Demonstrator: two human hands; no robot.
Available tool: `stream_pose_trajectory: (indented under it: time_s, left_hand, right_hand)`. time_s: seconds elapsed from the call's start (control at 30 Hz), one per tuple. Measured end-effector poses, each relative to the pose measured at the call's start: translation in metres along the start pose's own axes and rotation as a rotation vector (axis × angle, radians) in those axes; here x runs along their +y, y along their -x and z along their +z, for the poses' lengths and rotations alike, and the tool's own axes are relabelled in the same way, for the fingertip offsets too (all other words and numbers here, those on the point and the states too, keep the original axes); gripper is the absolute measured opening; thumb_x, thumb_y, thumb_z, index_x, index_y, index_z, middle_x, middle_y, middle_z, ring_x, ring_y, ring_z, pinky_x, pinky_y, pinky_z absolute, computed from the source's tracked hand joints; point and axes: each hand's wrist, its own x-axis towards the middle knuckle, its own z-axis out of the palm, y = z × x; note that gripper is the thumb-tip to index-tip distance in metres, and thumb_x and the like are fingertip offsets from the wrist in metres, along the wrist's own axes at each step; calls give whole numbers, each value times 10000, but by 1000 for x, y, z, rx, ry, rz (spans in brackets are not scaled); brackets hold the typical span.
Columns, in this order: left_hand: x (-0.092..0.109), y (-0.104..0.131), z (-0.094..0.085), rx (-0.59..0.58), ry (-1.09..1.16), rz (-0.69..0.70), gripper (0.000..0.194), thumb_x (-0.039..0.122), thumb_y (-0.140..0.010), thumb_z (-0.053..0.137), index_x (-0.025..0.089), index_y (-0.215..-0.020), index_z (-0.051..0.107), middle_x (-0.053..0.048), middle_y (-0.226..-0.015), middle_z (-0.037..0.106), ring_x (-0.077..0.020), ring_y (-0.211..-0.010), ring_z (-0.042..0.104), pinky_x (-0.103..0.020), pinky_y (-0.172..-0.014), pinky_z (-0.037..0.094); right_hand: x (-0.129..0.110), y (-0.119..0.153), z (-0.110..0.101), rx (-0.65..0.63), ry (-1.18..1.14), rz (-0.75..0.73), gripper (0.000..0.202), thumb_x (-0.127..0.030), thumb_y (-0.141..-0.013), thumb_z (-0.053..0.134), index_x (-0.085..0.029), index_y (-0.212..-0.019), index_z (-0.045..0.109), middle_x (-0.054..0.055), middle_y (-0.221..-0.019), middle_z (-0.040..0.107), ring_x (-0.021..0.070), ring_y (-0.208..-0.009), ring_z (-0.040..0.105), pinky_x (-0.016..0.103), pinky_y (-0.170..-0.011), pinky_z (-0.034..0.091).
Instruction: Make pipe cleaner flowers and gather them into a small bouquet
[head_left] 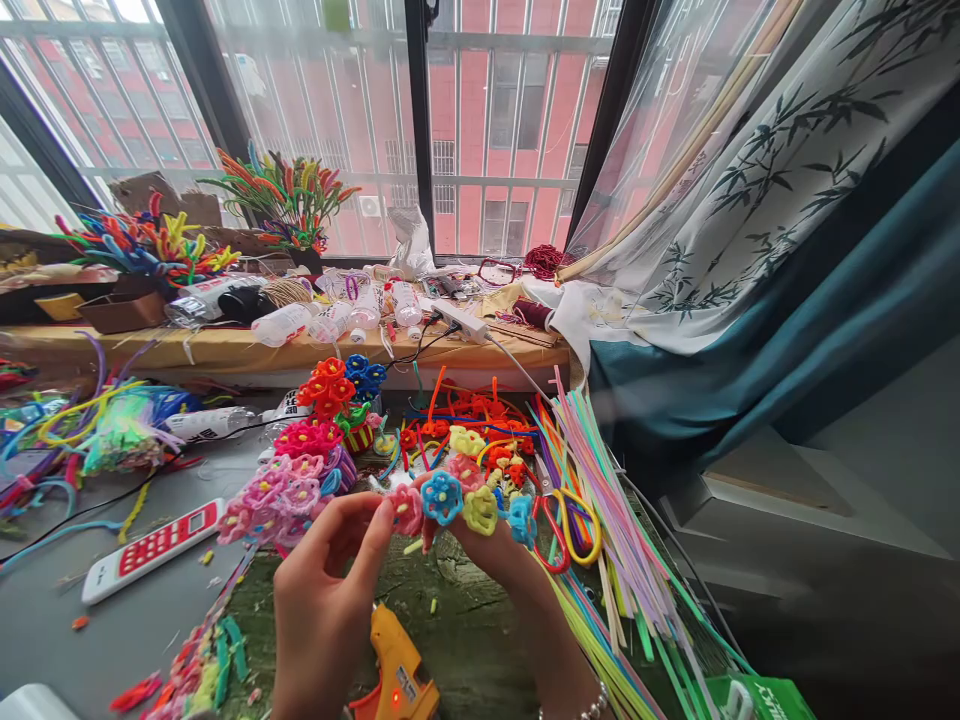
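My left hand (pixel 326 585) pinches the edge of a pink pipe-cleaner flower (pixel 407 510) between thumb and forefinger. Behind a small cluster of such flowers is my right hand (pixel 491 555), its fingers mostly hidden by the blooms it grips. In that cluster I see a blue flower (pixel 442 498) with a pale centre, a yellow-green flower (pixel 480 511) and another blue flower (pixel 522 520) near the wrist. Just below my hands, an orange glue gun (pixel 397 670) with a lit red light lies on the dark green board (pixel 457 620).
Pink flowers (pixel 281 495) bunch to the left, beside a white remote (pixel 154 550). On the right lie scissors (pixel 574 525) with red and yellow handles and long pipe cleaners (pixel 630 510). Plastic bottles (pixel 364 310) and a power strip (pixel 461 320) line the sill.
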Motion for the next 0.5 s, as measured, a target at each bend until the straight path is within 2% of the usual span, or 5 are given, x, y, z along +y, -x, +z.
stream_pose_trajectory:
  time_s: [0.13,0.27,0.33,0.43,0.5]
  left_hand:
    - [0,8,3,38,34,-36,218,416,-700,725,221,-777,666,42,-709,672,-131,-731,634,-206,-730,493]
    - [1,14,5,62,59,-77,236,426,-702,723,222,-797,654,43,-752,664,-133,-762,637,-203,-742,494]
    - [1,15,6,90,67,-79,234,429,-709,712,226,-805,647,50,-716,628,-139,-777,642,-203,-739,498]
    - [0,17,6,113,46,-75,223,425,-713,704,232,-807,642,64,-644,564,-143,-761,640,-204,-723,496]
    - [-2,17,5,107,12,-45,212,414,-715,704,229,-795,641,58,-678,596,-136,-732,627,-210,-713,486]
  right_hand:
    - [-25,-1,2,-109,-159,-24,463,-617,-897,458,-228,-776,678,2,-592,562,149,-574,536,287,-634,509]
    - [-29,-1,4,-114,-214,22,570,-645,-858,501,-206,-496,470,-17,-559,459,108,-543,446,243,-594,461]
    - [-25,-1,4,-85,-203,59,570,-625,-859,510,-205,-483,433,-15,-575,460,106,-554,439,237,-603,463]
    - [-22,-1,6,-49,-202,93,525,-621,-830,547,-209,-515,468,-5,-609,485,121,-592,465,240,-615,477]
    - [-22,-1,7,-51,-227,97,513,-644,-813,552,-215,-539,494,1,-629,489,133,-617,479,247,-617,495]
